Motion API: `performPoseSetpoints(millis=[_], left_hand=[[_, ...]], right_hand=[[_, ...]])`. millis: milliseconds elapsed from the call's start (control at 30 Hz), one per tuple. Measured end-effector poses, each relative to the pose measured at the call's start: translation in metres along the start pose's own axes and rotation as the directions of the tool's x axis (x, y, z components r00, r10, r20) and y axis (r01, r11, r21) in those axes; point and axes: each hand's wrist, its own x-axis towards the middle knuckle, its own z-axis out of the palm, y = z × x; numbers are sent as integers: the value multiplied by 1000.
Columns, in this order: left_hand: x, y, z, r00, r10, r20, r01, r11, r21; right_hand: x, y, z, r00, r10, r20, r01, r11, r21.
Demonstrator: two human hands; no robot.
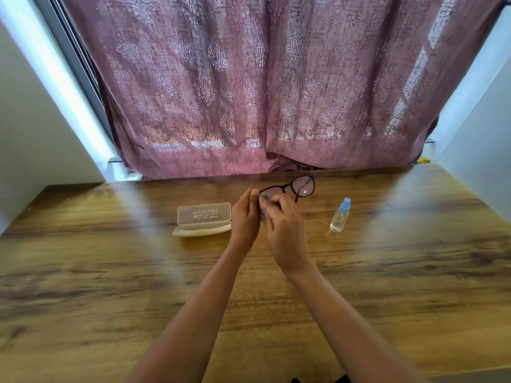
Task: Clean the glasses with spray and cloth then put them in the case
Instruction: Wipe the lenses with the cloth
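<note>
The wiping step is under way. The left hand [244, 217] is pinching the black-framed glasses [289, 186] at one lens, holding them up just above the wooden table [110, 272]. The right hand [282, 228] is curling its fingers round what looks like a small grey cloth [262, 206], though little of it shows, and is pressing it to that lens. The spray bottle [340, 217] is standing capped to the right. The clear glasses case [204, 219] is lying open and still waiting to be filled.

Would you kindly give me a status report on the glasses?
Left hand grips glasses, right hand pinches cloth on a lens. Case open; spray bottle upright. Nothing in the way.
</note>
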Motion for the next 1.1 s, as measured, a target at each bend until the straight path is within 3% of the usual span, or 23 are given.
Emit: performPoseSetpoints(millis=[167, 333, 500, 733, 867, 1100], left_hand=[[-2, 0, -3, 1000, -15, 19, 15, 1000, -24], [-1, 3, -2, 1000, 9, -1, -9, 999, 44], [0, 3, -5, 999, -19, 29, 18, 1000, 15], [0, 3, -1, 1000, -6, 26, 5, 999, 37], [1, 3, 1, 999, -43, 10, 43, 999, 7], [4, 7, 0, 999, -42, 21, 41, 999, 17]], right_hand=[[8, 18, -8, 986, 125, -109, -121, 992, 40], [-6, -3, 4, 1000, 23, 5, -23, 999, 38], [9, 15, -11, 986, 131, -100, -128, 991, 38], [0, 4, -1, 1000, 26, 0, -26, 999, 22], [9, 21, -9, 984, 147, -101, -143, 989, 45], [0, 12, 2, 1000, 17, -10, -17, 998, 68]])
